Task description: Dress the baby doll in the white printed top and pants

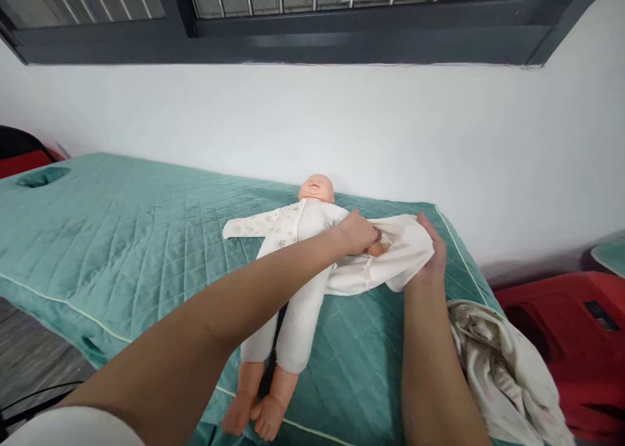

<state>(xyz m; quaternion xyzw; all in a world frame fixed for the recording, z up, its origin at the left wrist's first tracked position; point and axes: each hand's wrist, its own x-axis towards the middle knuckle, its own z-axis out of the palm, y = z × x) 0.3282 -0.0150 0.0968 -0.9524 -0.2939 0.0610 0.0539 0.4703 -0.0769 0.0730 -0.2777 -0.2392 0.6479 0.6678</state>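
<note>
A baby doll (312,221) lies on its back on the green quilted cover, its bare feet toward me. One sleeve of a white patterned baby top (251,226) covers its arm on the left side of the view. My left hand (360,232) is closed round the doll's other arm, whose small hand (375,249) shows just past my fingers. The loose half of the top is spread out to the right. My right hand (433,254) grips that cloth from its far side, partly hidden behind it.
The padded bed (161,218) has a face hole (43,176) at its far left end. Crumpled pale cloth (508,374) lies at the near right edge. Beside it stands a red plastic object (561,342). A white wall (293,117) and a barred window (312,3) rise behind.
</note>
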